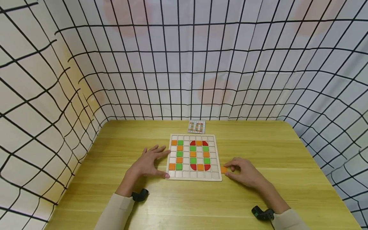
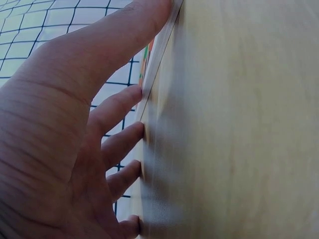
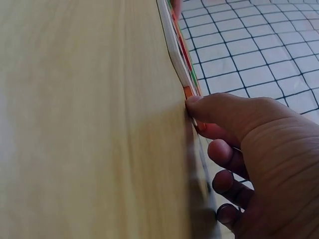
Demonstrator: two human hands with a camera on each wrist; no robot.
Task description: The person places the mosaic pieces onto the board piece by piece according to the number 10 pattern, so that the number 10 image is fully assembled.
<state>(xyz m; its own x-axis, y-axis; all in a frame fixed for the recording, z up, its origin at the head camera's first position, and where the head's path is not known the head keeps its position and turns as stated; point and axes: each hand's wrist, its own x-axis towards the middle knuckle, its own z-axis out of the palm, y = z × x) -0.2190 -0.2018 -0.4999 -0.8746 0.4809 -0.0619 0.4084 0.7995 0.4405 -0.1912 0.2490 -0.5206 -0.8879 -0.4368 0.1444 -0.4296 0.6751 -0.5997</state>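
Observation:
A square wooden grid board [image 1: 186, 174] lies on the table, with orange, green and red tiles forming a "10" pattern. At its right edge my right hand [image 1: 244, 172] pinches an orange square tile [image 1: 223, 170] between thumb and index finger. The right wrist view shows the thumb on that orange tile [image 3: 188, 91] beside the board's edge, with the other fingers curled. My left hand [image 1: 146, 163] spreads its fingers along the board's left side, its thumb touching the near left corner. In the left wrist view, the extended thumb of the left hand [image 2: 55, 109] reaches the board's side.
Behind the board lies a small pattern card [image 1: 196, 126] showing a similar coloured design. The wooden table [image 1: 253, 137] is bounded at the back and sides by white walls with a black grid [image 1: 172, 80]. Black devices [image 1: 140, 195] are worn at both wrists.

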